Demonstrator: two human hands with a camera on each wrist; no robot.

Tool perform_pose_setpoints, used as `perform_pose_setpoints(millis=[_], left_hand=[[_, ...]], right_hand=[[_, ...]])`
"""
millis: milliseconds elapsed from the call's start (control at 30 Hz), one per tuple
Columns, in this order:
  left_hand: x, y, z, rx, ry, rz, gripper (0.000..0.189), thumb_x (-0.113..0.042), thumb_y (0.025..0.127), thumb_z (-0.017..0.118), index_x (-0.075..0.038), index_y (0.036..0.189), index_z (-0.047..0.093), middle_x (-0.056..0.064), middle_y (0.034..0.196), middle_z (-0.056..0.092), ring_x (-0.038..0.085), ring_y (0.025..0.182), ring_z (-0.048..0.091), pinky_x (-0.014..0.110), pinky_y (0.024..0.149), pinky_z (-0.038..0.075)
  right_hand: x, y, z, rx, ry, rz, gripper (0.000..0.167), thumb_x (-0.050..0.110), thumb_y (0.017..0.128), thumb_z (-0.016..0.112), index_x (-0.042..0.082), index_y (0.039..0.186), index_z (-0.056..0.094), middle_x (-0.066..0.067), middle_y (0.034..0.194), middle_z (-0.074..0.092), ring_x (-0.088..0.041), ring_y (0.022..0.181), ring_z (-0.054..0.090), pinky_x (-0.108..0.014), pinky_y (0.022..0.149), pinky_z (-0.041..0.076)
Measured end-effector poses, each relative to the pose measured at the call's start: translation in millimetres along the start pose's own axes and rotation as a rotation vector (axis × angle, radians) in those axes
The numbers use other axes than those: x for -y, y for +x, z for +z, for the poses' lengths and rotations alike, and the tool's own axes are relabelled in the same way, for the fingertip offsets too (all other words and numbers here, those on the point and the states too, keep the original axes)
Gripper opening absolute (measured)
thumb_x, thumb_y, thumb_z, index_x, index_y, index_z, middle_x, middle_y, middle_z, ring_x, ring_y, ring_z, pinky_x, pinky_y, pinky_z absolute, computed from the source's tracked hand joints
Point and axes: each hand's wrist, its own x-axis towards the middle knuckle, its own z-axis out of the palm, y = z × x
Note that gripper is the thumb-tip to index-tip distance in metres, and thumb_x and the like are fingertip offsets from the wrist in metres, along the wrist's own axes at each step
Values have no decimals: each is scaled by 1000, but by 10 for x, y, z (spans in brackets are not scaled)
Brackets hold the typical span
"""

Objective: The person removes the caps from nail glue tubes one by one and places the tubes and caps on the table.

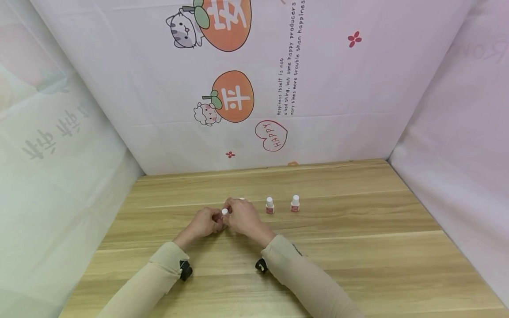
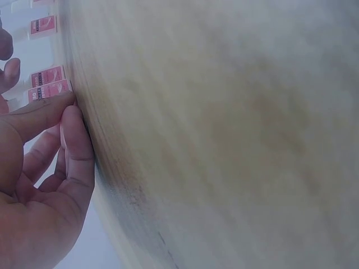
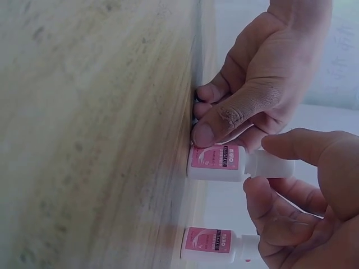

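My right fingers pinch a bottle near its white cap; my left fingers curl at its base, whether gripping I cannot tell. Right of both, two more bottles stand on the worktop.

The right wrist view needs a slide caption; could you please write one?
Right hand pinches a pink-labelled bottle near its cap, left hand low beside it; another bottle alongside.
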Motion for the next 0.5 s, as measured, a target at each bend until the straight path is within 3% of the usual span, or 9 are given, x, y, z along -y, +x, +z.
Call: perform_pose_setpoints(millis=[500], left_hand=[[-1,-7,-5,2,1,-9,12,6,81,65,-4,83,68,3,70,64,8,58,54,20,52,45]], right_hand=[[26,-10,-61,-11,-11,-37,17,23,89,73,19,105,69,3,99,72,-15,86,65,-26,70,54]])
